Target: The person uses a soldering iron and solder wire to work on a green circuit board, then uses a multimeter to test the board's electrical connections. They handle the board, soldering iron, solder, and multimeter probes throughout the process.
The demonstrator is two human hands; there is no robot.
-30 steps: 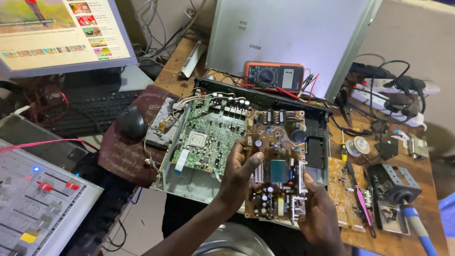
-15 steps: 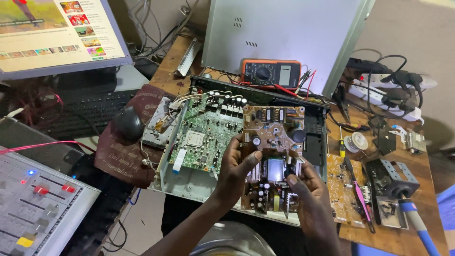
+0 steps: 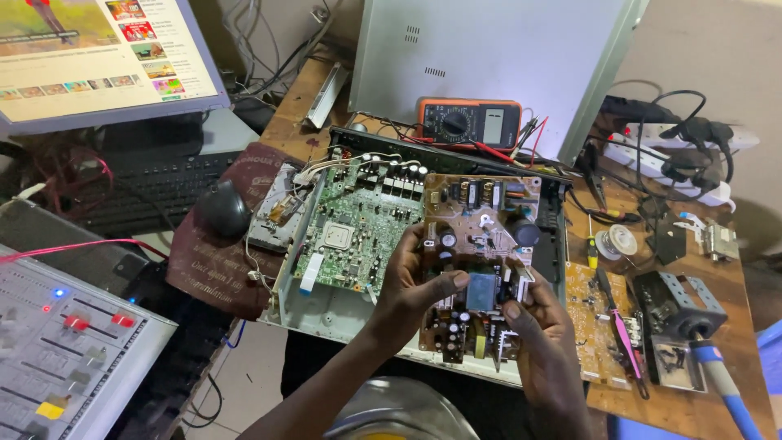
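A: What are the hands on?

B: Both are on the brown power-supply board (image 3: pixel 476 261), which lies in the right half of the open metal chassis (image 3: pixel 326 310), just right of the green main circuit board (image 3: pixel 354 232). The left hand (image 3: pixel 415 285) grips the board's left edge, thumb stretched across to a blue boxy component near the board's middle.

A: And the right hand (image 3: pixel 542 330)?

B: It holds the near right part of the board, thumb pressed on top beside that same blue part, fingers curled under the edge. Both hands are clamped on the board.

A: What lies around it?

B: Far behind the chassis sits an orange multimeter (image 3: pixel 470 124) with red and black leads. To the right on the wooden table (image 3: pixel 709 399) lie a tan circuit board (image 3: pixel 593 326), a solder spool (image 3: pixel 617 242) and a white power strip (image 3: pixel 684 155). To the left are a black mouse (image 3: pixel 224 209), a keyboard (image 3: pixel 155 187), a monitor (image 3: pixel 98 57) and, nearest, a grey mixing console (image 3: pixel 65 350).
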